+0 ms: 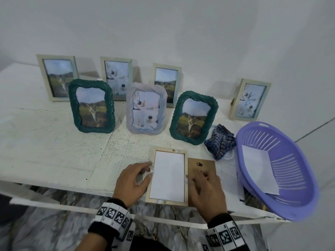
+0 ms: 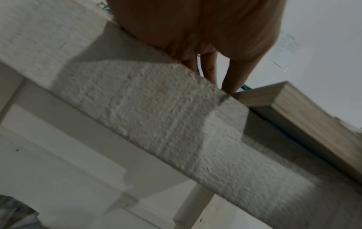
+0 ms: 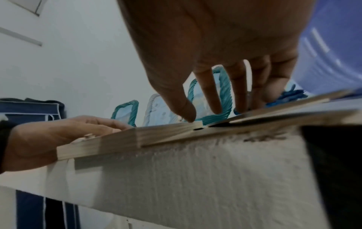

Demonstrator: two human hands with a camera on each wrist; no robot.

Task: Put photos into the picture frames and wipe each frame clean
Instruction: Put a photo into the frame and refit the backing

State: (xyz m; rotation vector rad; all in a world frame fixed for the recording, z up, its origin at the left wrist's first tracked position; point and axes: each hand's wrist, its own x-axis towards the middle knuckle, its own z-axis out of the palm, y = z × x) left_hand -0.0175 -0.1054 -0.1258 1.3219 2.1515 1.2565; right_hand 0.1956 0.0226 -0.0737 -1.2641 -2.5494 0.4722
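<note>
Face down near the front edge of the desk: a wooden frame, white photo back showing inside it. Left hand beside the frame's left rail, fingers loosely bent, fingertips touching that rail, gripping nothing. Right hand flat on the brown backing board just right of the frame, fingers spread and straight, thumb at the frame's right rail. Further back, seven filled frames standing upright. Just right, a blue knitted cloth, then a purple basket holding paper.
</note>
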